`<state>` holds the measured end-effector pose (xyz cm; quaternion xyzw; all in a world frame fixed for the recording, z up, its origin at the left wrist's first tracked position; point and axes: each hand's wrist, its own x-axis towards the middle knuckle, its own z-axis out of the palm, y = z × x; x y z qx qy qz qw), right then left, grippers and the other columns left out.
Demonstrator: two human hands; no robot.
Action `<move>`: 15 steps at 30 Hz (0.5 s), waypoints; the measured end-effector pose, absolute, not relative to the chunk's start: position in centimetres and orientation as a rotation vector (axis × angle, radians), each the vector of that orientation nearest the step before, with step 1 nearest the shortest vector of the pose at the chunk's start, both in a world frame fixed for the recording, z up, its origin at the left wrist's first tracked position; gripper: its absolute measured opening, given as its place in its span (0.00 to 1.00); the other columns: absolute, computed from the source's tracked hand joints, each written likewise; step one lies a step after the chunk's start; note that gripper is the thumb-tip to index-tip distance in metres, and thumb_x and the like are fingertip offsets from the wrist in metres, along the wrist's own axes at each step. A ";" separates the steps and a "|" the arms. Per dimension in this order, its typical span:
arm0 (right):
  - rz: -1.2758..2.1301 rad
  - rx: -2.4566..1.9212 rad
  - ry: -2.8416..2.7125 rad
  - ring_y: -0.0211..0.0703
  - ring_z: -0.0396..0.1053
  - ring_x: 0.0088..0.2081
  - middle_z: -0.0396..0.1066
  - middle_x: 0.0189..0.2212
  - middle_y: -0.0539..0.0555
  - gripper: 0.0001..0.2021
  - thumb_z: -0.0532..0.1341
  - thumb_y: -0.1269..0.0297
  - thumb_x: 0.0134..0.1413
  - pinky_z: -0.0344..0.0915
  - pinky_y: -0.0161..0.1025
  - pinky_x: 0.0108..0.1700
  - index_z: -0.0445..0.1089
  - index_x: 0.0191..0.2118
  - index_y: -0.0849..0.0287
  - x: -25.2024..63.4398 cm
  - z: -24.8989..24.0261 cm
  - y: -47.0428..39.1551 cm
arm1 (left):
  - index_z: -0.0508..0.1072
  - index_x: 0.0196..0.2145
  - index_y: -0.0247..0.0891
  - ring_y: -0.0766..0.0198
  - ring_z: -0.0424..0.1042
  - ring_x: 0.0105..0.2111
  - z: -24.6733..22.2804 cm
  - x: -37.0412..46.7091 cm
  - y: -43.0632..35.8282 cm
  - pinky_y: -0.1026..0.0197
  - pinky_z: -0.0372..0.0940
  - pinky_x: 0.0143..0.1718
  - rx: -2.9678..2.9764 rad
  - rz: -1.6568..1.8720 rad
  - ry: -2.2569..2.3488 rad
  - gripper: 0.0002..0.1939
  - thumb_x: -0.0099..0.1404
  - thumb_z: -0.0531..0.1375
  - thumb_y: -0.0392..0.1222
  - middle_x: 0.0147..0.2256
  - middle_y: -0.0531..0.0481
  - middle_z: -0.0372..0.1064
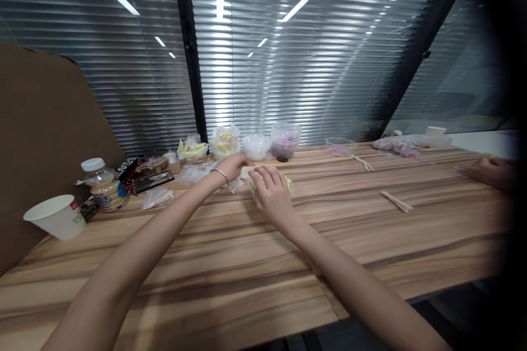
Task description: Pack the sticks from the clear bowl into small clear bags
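Window blinds back a long wooden table [230,263] where two bare hands meet over a small yellow-green packet.

Going left to right: a white paper cup [56,215] lies tipped at about 9 o'clock, with a capped plastic bottle [102,184] just beside it. The left hand [233,167], a bracelet [221,174] on its wrist, has its fingers pinched together on a clear wrapper edge at the table's centre. Touching it, the right hand [269,193] lies curled over the yellow-green packet [288,184], fingers closed down on it. At 12 o'clock behind the hands stand clear tubs [257,145]. Wooden sticks [396,201] lie well apart at 3 o'clock, and another person's hand [492,171] rests at the far right edge.
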<state>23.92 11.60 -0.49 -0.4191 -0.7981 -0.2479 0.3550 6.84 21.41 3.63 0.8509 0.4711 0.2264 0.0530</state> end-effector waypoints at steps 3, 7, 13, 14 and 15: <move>-0.580 -1.398 -2.028 0.52 0.58 0.47 0.58 0.52 0.61 0.21 0.53 0.73 0.47 0.57 0.45 0.45 0.63 0.50 0.60 25.0 0.1 12.1 | 0.73 0.35 0.32 0.69 0.67 0.36 3.2 4.9 22.0 0.66 0.63 0.43 2.524 0.595 1.573 0.15 0.57 0.50 0.42 0.34 0.45 0.71; -0.549 -1.637 -2.078 0.52 0.60 0.42 0.64 0.40 0.61 0.15 0.52 0.72 0.48 0.55 0.43 0.38 0.65 0.43 0.61 26.2 0.1 13.0 | 0.73 0.37 0.33 0.68 0.67 0.37 0.9 3.0 21.7 0.68 0.62 0.43 2.489 0.460 1.625 0.18 0.53 0.56 0.47 0.36 0.45 0.71; -0.468 -1.672 -2.132 0.50 0.59 0.42 0.64 0.38 0.60 0.12 0.51 0.69 0.52 0.53 0.41 0.39 0.64 0.43 0.62 26.8 -0.7 14.0 | 0.72 0.39 0.39 0.67 0.65 0.44 -1.9 2.7 21.2 0.65 0.60 0.50 2.521 0.434 1.573 0.22 0.48 0.60 0.52 0.45 0.47 0.66; -0.467 -1.672 -2.128 0.50 0.59 0.42 0.64 0.37 0.60 0.12 0.51 0.69 0.52 0.53 0.41 0.39 0.64 0.43 0.62 26.9 -0.7 14.0 | 0.72 0.38 0.38 0.67 0.64 0.45 -2.0 2.8 21.4 0.64 0.60 0.51 2.525 0.459 1.567 0.20 0.49 0.59 0.51 0.45 0.47 0.65; -0.466 -1.672 -2.127 0.50 0.59 0.42 0.64 0.37 0.60 0.12 0.52 0.69 0.52 0.53 0.41 0.39 0.64 0.43 0.61 26.9 -0.6 14.1 | 0.72 0.37 0.38 0.66 0.63 0.46 -2.0 2.9 21.6 0.63 0.59 0.52 2.528 0.493 1.562 0.18 0.51 0.58 0.50 0.45 0.47 0.65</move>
